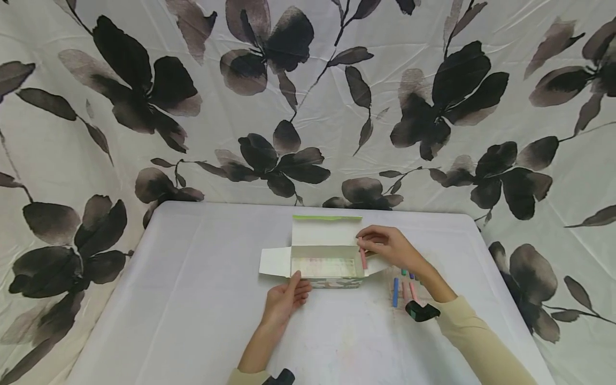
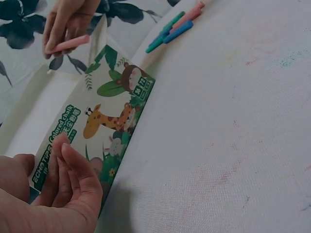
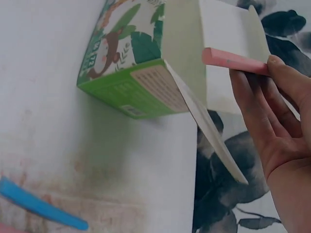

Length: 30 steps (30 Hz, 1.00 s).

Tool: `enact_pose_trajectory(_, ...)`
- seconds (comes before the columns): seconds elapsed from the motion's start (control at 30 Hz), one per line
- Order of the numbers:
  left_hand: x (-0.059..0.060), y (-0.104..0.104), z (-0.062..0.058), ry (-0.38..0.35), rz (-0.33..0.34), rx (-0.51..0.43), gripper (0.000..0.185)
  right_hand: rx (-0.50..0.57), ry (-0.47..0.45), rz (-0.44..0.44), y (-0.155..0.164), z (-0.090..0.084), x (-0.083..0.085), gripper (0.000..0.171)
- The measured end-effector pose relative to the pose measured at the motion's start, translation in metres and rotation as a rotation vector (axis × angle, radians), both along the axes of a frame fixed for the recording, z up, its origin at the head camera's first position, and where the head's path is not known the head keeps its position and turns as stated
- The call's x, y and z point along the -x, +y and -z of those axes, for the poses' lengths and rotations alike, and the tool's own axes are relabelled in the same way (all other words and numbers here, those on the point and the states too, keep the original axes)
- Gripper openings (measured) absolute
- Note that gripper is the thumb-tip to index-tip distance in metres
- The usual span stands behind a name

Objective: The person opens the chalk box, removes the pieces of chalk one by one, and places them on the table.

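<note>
Open chalk box point(image 1: 325, 266) sits mid-surface point(image 1: 192, 299), lid flap up, side flaps out. Right hand point(image 1: 387, 246) pinches a pink chalk stick point(image 1: 363, 259) between thumb and fingers point(image 3: 252, 92), holding it over the right end of the open box; the stick's lower end looks to be just inside the box, though the head view is too small to be sure. Left hand point(image 1: 285, 298) rests against the front wall of the box, fingers point(image 2: 73, 165) straight and flat on the printed giraffe panel, holding nothing. Loose chalk sticks point(image 1: 404, 286) in blue, green and pink lie on the surface just right of the box, under the right wrist. Floral cloth point(image 1: 308, 107) hangs behind.
</note>
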<state>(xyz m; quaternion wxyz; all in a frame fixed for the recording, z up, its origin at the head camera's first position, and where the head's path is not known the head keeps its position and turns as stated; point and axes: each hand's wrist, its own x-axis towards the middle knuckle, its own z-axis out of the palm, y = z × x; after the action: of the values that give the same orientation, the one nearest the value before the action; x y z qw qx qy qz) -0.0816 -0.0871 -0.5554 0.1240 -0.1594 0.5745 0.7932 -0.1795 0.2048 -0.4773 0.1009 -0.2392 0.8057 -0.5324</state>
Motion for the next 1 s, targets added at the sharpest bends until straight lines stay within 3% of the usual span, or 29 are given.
enact_pose_trajectory(0.17, 0.001, 0.000, 0.000, 0.005, -0.001, 0.001, 0.058, 0.052, -0.065, 0.037, 0.016, -0.004, -0.006, 0.027)
enact_pose_trajectory(0.67, 0.001, 0.000, 0.001, 0.019, 0.002, -0.008, 0.054, 0.051, -0.095, 0.156, 0.061, -0.001, -0.026, 0.034)
enact_pose_trajectory(1.0, 0.002, 0.002, -0.001, -0.007, 0.007, 0.008, 0.054, 0.016, -0.088, 0.228, 0.094, 0.014, -0.046, 0.034)
